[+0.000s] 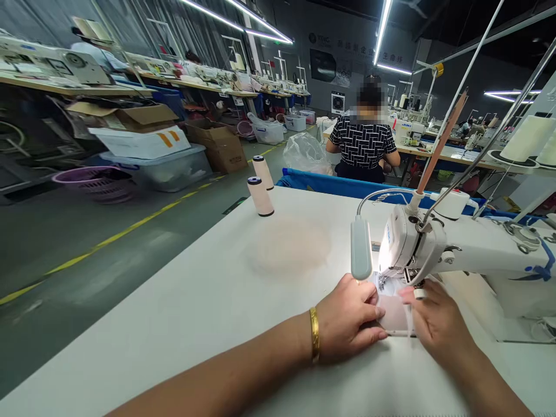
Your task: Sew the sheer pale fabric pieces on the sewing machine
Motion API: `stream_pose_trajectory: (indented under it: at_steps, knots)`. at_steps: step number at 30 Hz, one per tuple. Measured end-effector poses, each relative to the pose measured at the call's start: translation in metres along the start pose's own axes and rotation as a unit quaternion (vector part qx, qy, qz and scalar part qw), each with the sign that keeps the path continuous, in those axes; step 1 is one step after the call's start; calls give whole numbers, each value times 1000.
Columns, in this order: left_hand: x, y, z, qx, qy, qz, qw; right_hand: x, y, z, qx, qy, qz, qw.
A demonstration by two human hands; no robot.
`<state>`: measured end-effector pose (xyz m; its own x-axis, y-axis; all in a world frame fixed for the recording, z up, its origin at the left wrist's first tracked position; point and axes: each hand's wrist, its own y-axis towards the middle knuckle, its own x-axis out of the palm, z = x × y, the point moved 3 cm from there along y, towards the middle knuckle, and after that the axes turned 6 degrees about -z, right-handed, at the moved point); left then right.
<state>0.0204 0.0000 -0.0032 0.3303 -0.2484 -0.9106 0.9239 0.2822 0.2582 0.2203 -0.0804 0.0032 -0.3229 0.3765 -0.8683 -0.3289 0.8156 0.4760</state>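
A white sewing machine (417,249) stands at the right, its lamp lighting the needle area. Under the needle lies a small piece of pale pink fabric (393,313). My left hand (347,318), with a gold bracelet on the wrist, has its fingers closed on the fabric's left edge. At the right edge, my right hand (438,318) pinches a thin, sheer part of the fabric close to the presser foot. Its fingertips are partly hidden by the machine head. A grey lamp (361,249) on a bent metal neck hangs just above my left hand.
Two pale pink thread cones (260,197) stand on the white table (208,307) near its far left edge. A blue cloth bin (317,180) lies beyond. Ahead, a person (365,139) sits at another machine. Boxes (152,156) line the floor at left.
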Motion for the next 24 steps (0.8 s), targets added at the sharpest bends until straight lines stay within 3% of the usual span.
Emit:
stream_pose_trajectory:
  at_steps: [4,7,16,24]
  knots:
    - [-3,1,-2,8,-35,-1,999,8,6,-22,-24,57,-84,995]
    - [-6,2,-5,-6,-37,-4,999,13,7,-24,-19,50,-107,993]
    - [-4,-1,1,29,0,24,999,15,1,-19,-28,51,-69,996]
    - [-5,-4,0,18,21,33,999,21,-2,-15,-9,40,-79,996]
